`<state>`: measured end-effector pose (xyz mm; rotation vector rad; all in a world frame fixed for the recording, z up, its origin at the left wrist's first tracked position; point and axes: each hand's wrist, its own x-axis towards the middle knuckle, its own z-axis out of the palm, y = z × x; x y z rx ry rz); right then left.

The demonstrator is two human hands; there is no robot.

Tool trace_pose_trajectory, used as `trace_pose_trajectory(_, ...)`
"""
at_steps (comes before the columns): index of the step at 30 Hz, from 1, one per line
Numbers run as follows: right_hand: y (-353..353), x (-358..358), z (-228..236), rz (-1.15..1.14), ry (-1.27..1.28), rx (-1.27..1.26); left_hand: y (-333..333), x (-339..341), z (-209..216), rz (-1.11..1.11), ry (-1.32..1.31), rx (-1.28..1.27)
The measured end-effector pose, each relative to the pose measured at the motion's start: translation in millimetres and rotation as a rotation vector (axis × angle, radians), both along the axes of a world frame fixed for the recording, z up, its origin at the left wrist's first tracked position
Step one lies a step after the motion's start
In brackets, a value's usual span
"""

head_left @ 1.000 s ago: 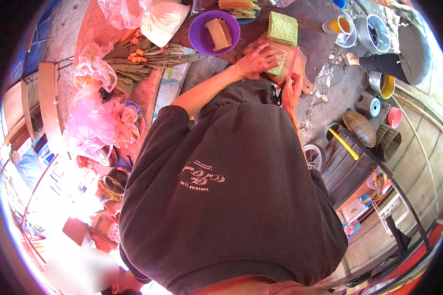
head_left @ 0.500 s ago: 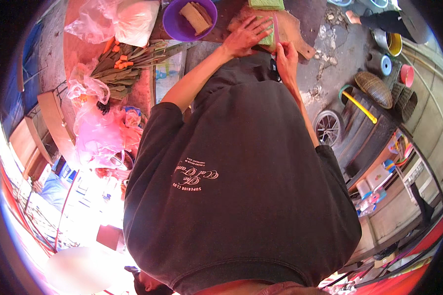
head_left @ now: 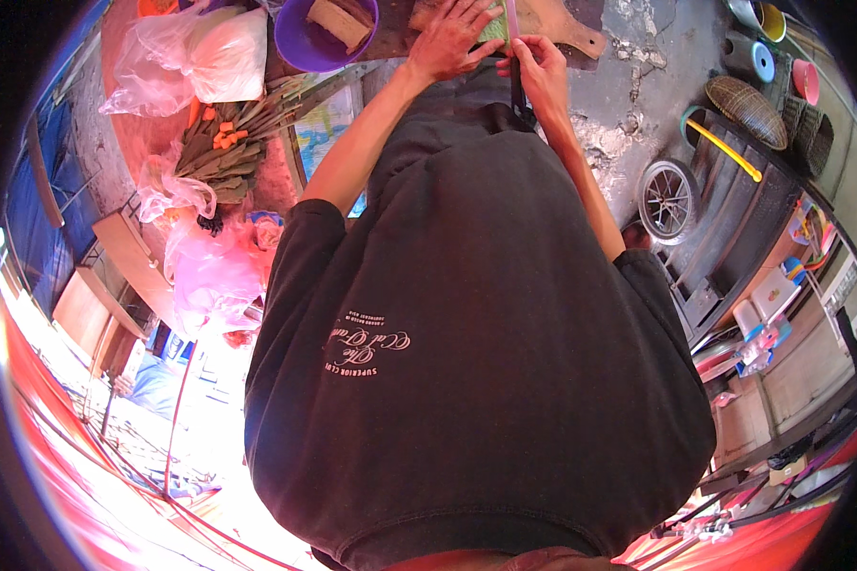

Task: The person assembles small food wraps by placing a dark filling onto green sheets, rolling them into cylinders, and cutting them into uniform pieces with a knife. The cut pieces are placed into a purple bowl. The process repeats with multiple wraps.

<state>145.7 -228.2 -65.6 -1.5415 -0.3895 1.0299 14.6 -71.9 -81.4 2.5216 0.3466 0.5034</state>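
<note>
At the top edge, a wooden cutting board point(head_left: 567, 27) carries a soft-looking green slab point(head_left: 491, 31), partly covered by my left hand. My left hand point(head_left: 452, 40) rests on the slab with fingers stretched out and thumb apart. Close to its right, my right hand point(head_left: 541, 74) is closed around the dark handle of a knife point(head_left: 512, 19). The narrow blade points away from me along the slab's right side; its tip is cut off by the frame edge. Left of the board stands a purple bowl point(head_left: 291, 49) with tan block-shaped pieces point(head_left: 339, 25) in it.
Left are long green leaves point(head_left: 221, 169), cut orange pieces point(head_left: 227, 135), a filled plastic bag point(head_left: 227, 57) and pink bags point(head_left: 221, 262). Right are a black wheel point(head_left: 667, 202), a yellow tube point(head_left: 727, 148), a woven basket point(head_left: 747, 110) and a blue-topped container point(head_left: 754, 59).
The whole view has shifted, so the board and both hands sit higher in it. A second green slab has left the frame. Both hands stay at the slab, and the knife remains in my right.
</note>
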Motion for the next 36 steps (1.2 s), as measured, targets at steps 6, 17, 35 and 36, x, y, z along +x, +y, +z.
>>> trace_pose_trajectory(6,3,-5,2,-0.003,0.039,0.019,4,4,-9,-0.002,0.017,0.071)
trace_pose_trajectory(17,6,0,5,0.054,0.045,0.012,-4,5,3,0.077,-0.052,0.002)
trace_pose_trajectory(35,7,-4,-4,0.048,-0.066,-0.041,-5,6,0,0.084,-0.125,0.013)
trace_pose_trajectory(36,8,-4,-4,0.053,-0.079,-0.043,-5,6,0,0.081,-0.127,0.011)
